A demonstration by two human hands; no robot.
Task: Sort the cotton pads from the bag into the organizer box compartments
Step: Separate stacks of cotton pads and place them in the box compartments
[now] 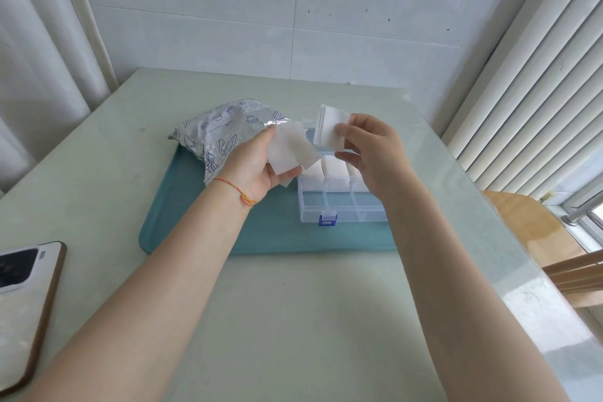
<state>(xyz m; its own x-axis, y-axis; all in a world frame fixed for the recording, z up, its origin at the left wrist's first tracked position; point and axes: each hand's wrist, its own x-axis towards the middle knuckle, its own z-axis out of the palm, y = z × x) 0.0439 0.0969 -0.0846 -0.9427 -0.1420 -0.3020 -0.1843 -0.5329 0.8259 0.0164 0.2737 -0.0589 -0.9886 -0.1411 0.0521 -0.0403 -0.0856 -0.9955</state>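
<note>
My left hand (257,166) holds a loose fan of white cotton pads (292,150) above the tray. My right hand (375,153) pinches a small neat stack of pads (329,129) between thumb and fingers, raised over the back of the clear organizer box (339,209). The box stands open with a blue latch at its front. White pads (332,168) fill the compartments of its back row, while the front compartments look bare. The silver printed bag (225,132) lies behind my left hand, on the tray's back left.
A teal tray (195,222) under the box and bag sits on the pale green table (293,303). A phone (23,297) lies at the table's left edge. A wooden chair (535,232) and a radiator stand to the right.
</note>
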